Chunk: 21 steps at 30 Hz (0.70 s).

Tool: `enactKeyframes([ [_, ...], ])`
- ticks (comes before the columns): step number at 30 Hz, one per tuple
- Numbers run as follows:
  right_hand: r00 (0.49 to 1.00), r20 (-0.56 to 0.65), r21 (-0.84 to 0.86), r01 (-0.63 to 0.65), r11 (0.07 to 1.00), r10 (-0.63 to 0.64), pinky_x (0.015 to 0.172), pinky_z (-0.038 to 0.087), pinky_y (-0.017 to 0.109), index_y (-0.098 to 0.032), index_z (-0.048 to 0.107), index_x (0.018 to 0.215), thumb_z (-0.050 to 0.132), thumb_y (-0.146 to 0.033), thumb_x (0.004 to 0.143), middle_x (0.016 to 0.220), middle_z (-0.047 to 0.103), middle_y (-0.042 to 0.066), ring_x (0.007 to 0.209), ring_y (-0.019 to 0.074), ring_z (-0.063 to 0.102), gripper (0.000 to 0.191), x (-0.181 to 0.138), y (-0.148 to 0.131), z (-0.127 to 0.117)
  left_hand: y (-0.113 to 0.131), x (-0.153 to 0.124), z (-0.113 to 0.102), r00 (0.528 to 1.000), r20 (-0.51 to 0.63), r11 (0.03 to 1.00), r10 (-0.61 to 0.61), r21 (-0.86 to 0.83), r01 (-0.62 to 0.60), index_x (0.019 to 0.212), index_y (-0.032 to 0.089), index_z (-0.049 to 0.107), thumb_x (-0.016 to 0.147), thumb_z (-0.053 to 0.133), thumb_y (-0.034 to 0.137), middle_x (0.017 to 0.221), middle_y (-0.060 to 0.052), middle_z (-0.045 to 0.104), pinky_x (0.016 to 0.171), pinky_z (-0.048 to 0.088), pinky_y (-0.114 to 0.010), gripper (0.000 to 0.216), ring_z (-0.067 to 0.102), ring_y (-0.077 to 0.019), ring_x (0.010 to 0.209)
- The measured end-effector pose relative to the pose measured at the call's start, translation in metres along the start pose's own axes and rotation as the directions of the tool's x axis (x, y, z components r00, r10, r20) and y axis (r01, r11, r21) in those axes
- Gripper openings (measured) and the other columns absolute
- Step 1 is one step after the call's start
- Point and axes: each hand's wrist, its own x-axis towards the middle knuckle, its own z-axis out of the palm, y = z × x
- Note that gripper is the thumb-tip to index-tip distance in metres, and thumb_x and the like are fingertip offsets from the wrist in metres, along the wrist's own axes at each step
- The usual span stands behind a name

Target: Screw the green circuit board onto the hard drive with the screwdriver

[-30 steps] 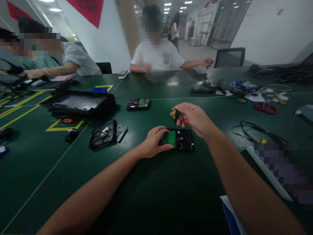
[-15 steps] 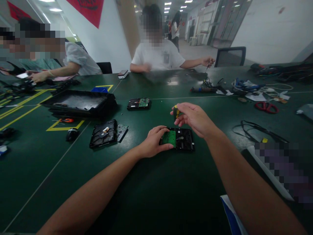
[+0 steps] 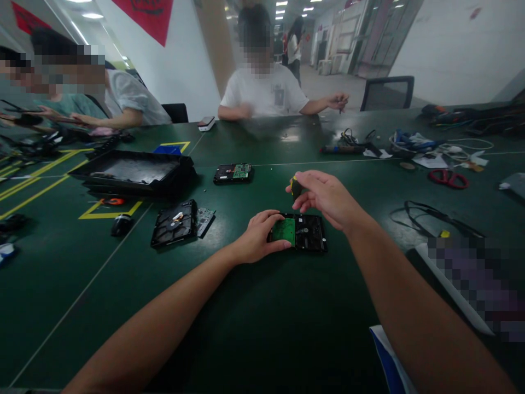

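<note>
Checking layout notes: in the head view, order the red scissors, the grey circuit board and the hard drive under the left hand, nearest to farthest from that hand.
1. Hard drive, under the left hand.
2. Grey circuit board, to the hand's left.
3. Red scissors, far right.

Deltas vs 1 s ago: screwdriver (image 3: 296,189) handle has turned slightly in the right hand (image 3: 322,197), yellow marking faces differently, shaft now hard to make out. At 12 o'clock, co-worker's raised hand (image 3: 338,101) shifted toward 9. At 11 o'clock, pale-sleeved person's hand (image 3: 84,119) drawn toward 3.
</note>
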Motion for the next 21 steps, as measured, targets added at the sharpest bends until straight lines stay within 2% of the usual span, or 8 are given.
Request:
enactKeyframes([
  [7,1.000,-0.008,-0.074,0.023,0.997,-0.024,0.040,0.035,0.022,-0.023,0.074,0.098,0.071,-0.050,0.093,0.095,0.073,0.005,0.053,0.0073,0.055,0.027,0.0018,0.0035,-0.0035,-0.0031,0.0001,0.0017,1.000,-0.006,1.000,0.006,-0.014,-0.006,0.144,0.027,0.050,0.090,0.072,0.058,0.152,-0.015,0.049,0.120,0.038,-0.059,0.066,0.045,-0.0368,0.144],
  [12,0.999,-0.014,-0.089,0.029,0.996,-0.031,0.039,0.034,0.022,-0.023,0.076,0.096,0.072,-0.051,0.093,0.096,0.073,0.005,0.053,0.0068,0.055,0.028,0.0019,0.0046,-0.0023,-0.0020,0.0001,0.0015,1.000,-0.013,1.000,0.007,-0.012,-0.007,0.143,0.027,0.051,0.090,0.072,0.059,0.152,-0.015,0.050,0.120,0.038,-0.059,0.066,0.045,-0.0369,0.144],
  [17,1.000,0.015,-0.033,-0.008,0.999,0.009,0.043,0.042,0.022,-0.020,0.068,0.092,0.074,-0.053,0.090,0.104,0.075,0.008,0.057,0.0095,0.063,0.033,0.0016,0.0040,-0.0011,-0.0005,0.0003,0.0002,1.000,-0.002,1.000,0.006,-0.008,-0.006,0.144,0.026,0.050,0.091,0.072,0.059,0.151,-0.015,0.050,0.120,0.038,-0.058,0.066,0.045,-0.0365,0.144],
  [21,1.000,0.023,-0.001,-0.014,1.000,0.014,0.039,0.036,0.021,-0.021,0.068,0.096,0.067,-0.055,0.095,0.098,0.075,0.008,0.054,0.0088,0.058,0.034,0.0022,0.0041,-0.0032,-0.0002,0.0003,-0.0002,1.000,-0.004,1.000,0.005,-0.008,-0.005,0.143,0.027,0.051,0.091,0.072,0.059,0.151,-0.015,0.050,0.120,0.038,-0.059,0.065,0.045,-0.0365,0.144],
])
